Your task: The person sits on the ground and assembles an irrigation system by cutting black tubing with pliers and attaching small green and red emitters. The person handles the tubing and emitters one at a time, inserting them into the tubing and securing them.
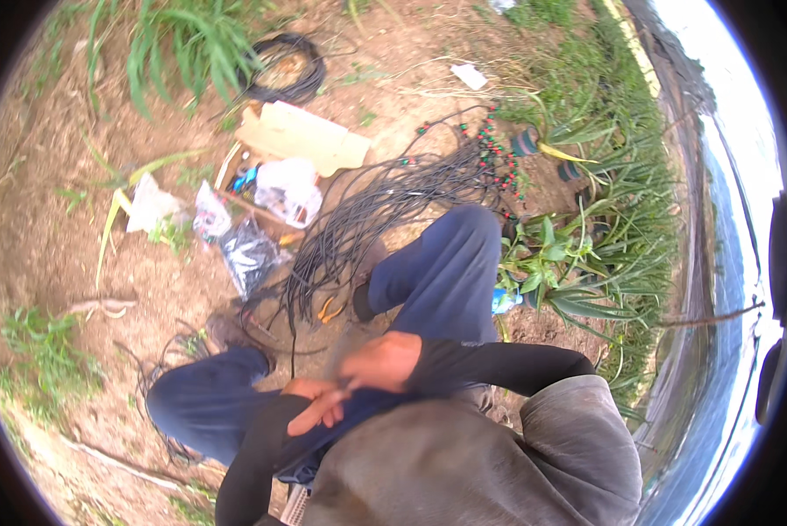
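My left hand (316,405) and my right hand (381,360) are close together over my lap. The fingers of my left hand are closed in a pinch around something small that I cannot make out. My right hand is curled like a fist beside it, blurred by motion, and what it holds does not show clearly. Beyond my hands, a spread bundle of thin black tubes (385,197) lies on the soil between my legs. Red and green fittings (499,162) dot its far right end. Orange-handled pliers (328,309) lie on the ground near my foot.
Ahead lie a cardboard piece (304,136), a white plastic bag (288,188), a clear bag of dark parts (249,256) and a coil of black tube (284,68). Potted plants (577,237) line the right side. More dark tubing (152,364) lies by my left knee.
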Demonstrator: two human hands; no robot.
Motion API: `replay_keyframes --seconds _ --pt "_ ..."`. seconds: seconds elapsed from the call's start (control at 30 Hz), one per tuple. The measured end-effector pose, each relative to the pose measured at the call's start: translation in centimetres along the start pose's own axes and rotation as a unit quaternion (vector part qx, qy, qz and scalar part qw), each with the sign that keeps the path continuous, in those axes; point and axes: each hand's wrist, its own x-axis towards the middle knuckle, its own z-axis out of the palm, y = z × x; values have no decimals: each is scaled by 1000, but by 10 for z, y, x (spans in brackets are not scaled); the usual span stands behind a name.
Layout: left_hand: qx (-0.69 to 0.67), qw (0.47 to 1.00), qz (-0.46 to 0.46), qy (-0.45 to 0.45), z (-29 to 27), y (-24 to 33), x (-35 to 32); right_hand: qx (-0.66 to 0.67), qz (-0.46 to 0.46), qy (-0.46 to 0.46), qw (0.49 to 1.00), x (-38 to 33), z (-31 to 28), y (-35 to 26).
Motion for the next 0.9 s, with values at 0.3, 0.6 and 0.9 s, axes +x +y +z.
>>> replay_keyframes --seconds 0.3,0.6,0.9 --pt "-12 996 -79 -49 50 2 -12 17 -20 -87 996 -44 35 -17" --pt "-1 997 -57 52 71 -39 -27 70 -9 -73 995 -54 46 -30" --pt "282 951 62 110 84 -6 -37 2 2 -82 997 -47 38 -50"
